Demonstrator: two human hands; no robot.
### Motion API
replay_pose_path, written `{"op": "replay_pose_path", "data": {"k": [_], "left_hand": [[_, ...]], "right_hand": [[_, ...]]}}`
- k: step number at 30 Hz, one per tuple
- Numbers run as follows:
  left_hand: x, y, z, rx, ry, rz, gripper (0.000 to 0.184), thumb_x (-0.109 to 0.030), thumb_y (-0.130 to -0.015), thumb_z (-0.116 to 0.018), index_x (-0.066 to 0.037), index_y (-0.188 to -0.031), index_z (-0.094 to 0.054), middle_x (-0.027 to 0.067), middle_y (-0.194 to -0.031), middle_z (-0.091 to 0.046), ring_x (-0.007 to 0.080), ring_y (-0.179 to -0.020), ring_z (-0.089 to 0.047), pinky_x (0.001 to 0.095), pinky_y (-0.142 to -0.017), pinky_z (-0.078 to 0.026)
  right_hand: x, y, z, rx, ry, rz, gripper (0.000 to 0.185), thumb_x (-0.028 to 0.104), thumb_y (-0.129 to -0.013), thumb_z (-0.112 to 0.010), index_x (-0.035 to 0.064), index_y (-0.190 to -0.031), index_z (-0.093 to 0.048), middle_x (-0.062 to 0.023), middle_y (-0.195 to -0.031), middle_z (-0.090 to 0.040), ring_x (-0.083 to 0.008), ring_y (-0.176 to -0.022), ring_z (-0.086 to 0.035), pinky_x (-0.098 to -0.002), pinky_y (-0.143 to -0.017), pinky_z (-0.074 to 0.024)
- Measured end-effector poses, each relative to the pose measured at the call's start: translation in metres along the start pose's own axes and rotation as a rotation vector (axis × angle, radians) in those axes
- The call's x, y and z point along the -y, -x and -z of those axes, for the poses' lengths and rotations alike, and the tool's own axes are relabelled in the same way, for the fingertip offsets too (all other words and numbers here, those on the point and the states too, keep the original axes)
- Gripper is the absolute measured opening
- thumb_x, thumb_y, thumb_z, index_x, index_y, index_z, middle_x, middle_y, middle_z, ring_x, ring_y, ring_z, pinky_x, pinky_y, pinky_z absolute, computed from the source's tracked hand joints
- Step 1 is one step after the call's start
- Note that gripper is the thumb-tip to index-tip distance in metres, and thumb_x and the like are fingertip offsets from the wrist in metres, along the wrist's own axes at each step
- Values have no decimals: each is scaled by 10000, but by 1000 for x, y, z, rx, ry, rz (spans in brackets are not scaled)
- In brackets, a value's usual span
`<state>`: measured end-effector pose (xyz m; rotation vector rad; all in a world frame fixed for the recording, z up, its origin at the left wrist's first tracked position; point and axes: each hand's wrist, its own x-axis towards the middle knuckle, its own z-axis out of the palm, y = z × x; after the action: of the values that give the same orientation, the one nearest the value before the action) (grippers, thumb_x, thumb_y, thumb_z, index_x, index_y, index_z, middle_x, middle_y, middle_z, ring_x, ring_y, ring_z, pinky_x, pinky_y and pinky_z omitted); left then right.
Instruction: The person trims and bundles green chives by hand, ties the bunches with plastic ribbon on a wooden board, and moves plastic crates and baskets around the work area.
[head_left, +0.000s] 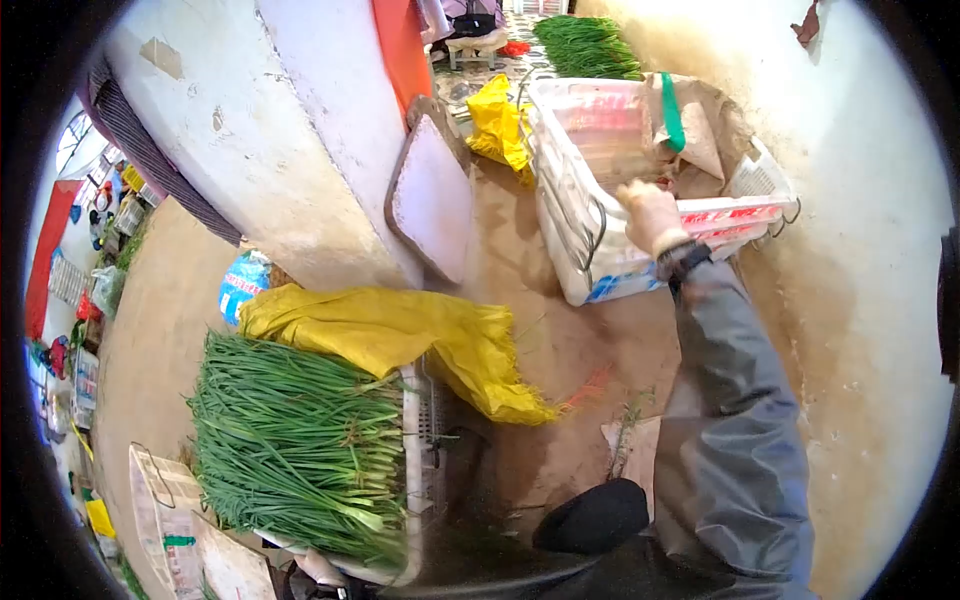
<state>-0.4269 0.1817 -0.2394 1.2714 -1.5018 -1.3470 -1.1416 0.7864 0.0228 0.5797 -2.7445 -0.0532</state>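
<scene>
My right hand (652, 215), at the end of a grey sleeve, reaches out to the near rim of a white plastic crate (600, 262). Its fingers look curled over that rim. Inside the crate lies a brown sack (700, 140) with a green strip (670, 112). Low in the view, my left hand (318, 568) shows only in part beside the near edge of another white crate (412, 470); its fingers are hidden. This second crate bears a thick layer of long green chive-like stalks (300, 430). A yellow woven sack (390, 325) drapes along its far side.
A white wall (880, 300) borders the right side. A pillar (270, 130) and a leaning board (432, 200) stand ahead left. Beyond are a yellow bag (497, 125), more green stalks (588, 48) and a low stool (477, 45). An open box (180, 530) sits lower left.
</scene>
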Motion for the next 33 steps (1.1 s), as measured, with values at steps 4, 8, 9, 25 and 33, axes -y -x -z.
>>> {"op": "replay_pose_path", "data": {"k": [4, 8, 9, 25, 33], "left_hand": [[-20, 16, -22, 18, -64, -106, 488, -162, -1008, -604, 53, -1438, -521, 170, -1333, -646, 310, -1039, -642, 421, -934, -543], [-27, 15, -25, 2, -214, -49, 474, -221, -1067, -566, 48, -1453, -507, 168, -1361, -633, 316, -1078, -632, 430, -989, -523], [-27, 13, -27, 0, -213, -51, 475, -222, -1067, -566, 49, -1452, -508, 168, -1361, -633, 316, -1079, -632, 429, -989, -523], [-25, 7, -52, 44, -215, -62, 481, -244, -1070, -574, 62, -1438, -522, 168, -1363, -634, 303, -1094, -630, 428, -993, -522], [-24, 13, -78, 32, -245, -34, 486, -254, -1072, -577, 69, -1431, -529, 167, -1364, -634, 297, -1102, -629, 428, -995, -521]], "right_hand": [[-16, 76, 20, 65, 81, 43, 145, 66, -774, -675, 137, -894, -713, -97, -886, -731, -346, -922, -700, -478, -844, -510], [-30, 141, 38, 66, 118, 105, 166, 81, -742, -691, 142, -894, -717, -63, -877, -708, -306, -965, -658, -460, -861, -488], [-32, 155, 41, 83, 126, 118, 152, 82, -753, -688, 143, -890, -716, -58, -896, -708, -301, -971, -657, -457, -862, -486], [128, 274, 122, 62, 75, 191, 73, 151, -738, -741, 155, -796, -697, -58, -767, -688, -257, -794, -664, -444, -725, -477], [29, 197, 171, 911, -737, 178, 423, 390, -852, -730, 34, -1080, -732, -186, -990, -762, -321, -937, -728, -433, -831, -567]]}}
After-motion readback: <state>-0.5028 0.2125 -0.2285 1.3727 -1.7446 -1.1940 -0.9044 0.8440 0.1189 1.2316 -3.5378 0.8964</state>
